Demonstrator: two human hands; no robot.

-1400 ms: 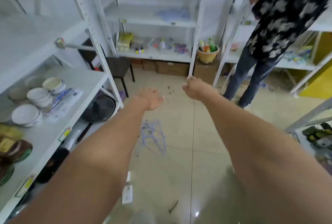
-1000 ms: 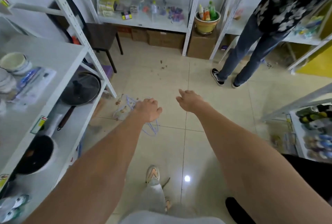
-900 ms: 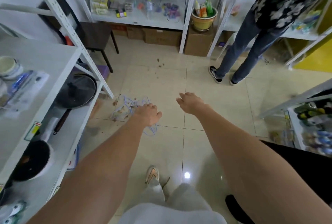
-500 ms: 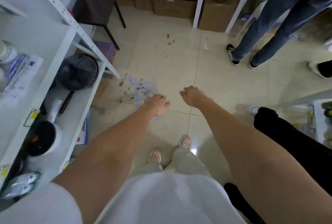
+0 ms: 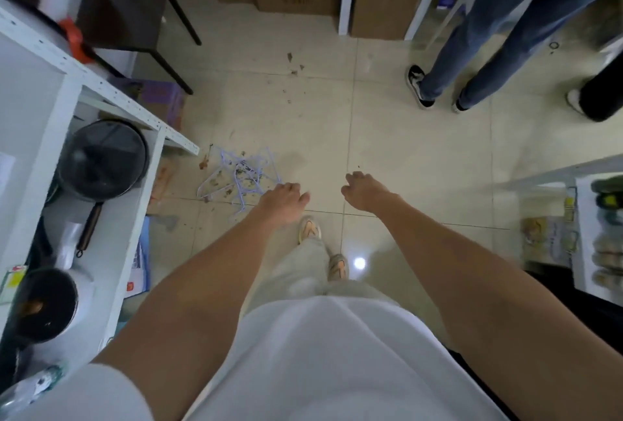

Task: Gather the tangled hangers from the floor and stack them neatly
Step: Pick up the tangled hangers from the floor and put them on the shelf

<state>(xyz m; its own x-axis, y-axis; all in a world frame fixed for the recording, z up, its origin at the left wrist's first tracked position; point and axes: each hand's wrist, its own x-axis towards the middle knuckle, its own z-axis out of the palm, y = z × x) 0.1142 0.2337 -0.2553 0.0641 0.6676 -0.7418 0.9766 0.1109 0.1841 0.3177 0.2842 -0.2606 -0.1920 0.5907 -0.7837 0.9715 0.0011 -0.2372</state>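
Hangers (image 5: 240, 175): thin pale-lilac wire, one tangled heap on beige tiled floor (image 5: 387, 137), exact count not discernible. Left hand (image 5: 282, 199) held just beside the heap, right hand (image 5: 362, 192) further off; both loosely curled, nothing grasped.

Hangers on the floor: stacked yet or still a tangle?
Still a tangle. The pale hangers lie crisscrossed on the tile beside the shelf leg, mixed with debris. Left hand and right hand both hold nothing.

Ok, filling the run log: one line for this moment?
stage: approach | hangers: tangled on floor | left hand: empty, nearest | right hand: empty
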